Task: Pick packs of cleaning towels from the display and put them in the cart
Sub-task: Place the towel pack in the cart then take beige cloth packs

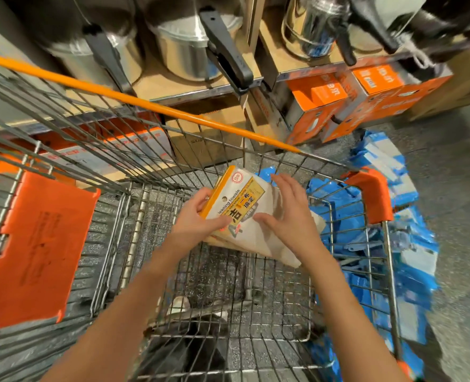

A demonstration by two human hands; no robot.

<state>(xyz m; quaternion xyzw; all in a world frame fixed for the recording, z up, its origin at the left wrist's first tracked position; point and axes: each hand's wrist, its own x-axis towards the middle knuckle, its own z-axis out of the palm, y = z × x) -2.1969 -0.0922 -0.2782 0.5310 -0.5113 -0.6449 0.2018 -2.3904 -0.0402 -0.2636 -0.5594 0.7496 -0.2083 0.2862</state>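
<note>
View from above, looking down into a wire shopping cart (256,271) in a store aisle. Two bare forearms reach forward from the bottom of the picture into the cart's basket.

The left hand (200,216) grips a pack of cleaning towels (245,208) by its yellow-orange top edge, with the thumb lying across the front of the pack and the fingers curled behind it. The pack is white with a yellow label, a red round logo, the printed words "cleaning towels" partly covered, and large Chinese characters. It is held above the cart's wire floor, tilted, inside the basket near its far end. More white packaging shows beneath and behind it, so it may be more than one pack; the exact count cannot be told.

The right hand (286,213) is open, fingers straight and slightly spread, with the palm resting against the right side of the pack. The two hands are close together, one on each side of the pack.

To the left, the cart's fold-down child seat shows an orange plastic flap (35,249). An orange handle bar (145,103) runs diagonally across the upper part of the picture, and an orange corner guard (374,194) sits on the cart's right rim.

Outside the cart on the right, blue and white packets (394,244) lie heaped on the grey floor. Beyond the cart, shelves hold shiny metal pots (187,51) with black handles, and orange boxes (352,106) stand below them.
</note>
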